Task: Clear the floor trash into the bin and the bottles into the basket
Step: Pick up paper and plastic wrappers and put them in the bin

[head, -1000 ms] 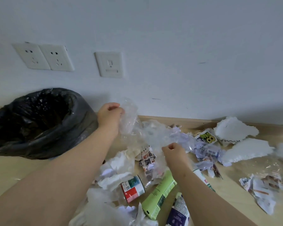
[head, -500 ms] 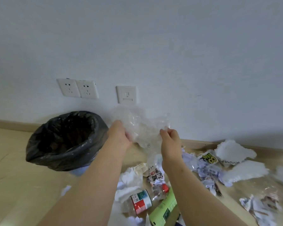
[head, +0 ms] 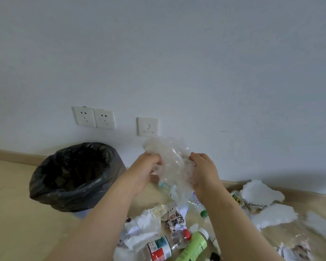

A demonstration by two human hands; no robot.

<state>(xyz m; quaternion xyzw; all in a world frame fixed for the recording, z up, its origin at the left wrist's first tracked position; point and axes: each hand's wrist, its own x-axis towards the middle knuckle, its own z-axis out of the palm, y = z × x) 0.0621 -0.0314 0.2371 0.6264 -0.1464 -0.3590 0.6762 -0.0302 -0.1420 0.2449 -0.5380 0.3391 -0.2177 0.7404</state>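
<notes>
At the near edge of the wooden floor [head: 17, 213] a green bottle [head: 195, 245] lies just right of a clear bottle with a red and green label [head: 158, 248]. Both are among crumpled white paper [head: 143, 228] and a printed paper scrap [head: 174, 218]. Farther right, two white foam pieces [head: 273, 216] lie near the skirting. Above the litter, the left hand [head: 143, 172] and right hand [head: 203, 172] each have their fingers curled into a bunched clear plastic wrap [head: 169, 161], held up between them off the floor. To the left, apart from the hands, stands the bin [head: 51, 196], lined with a black bag, its mouth open. On the far wall [head: 196, 63] are twin sockets [head: 93, 117] and a single wall plate [head: 147, 126].
</notes>
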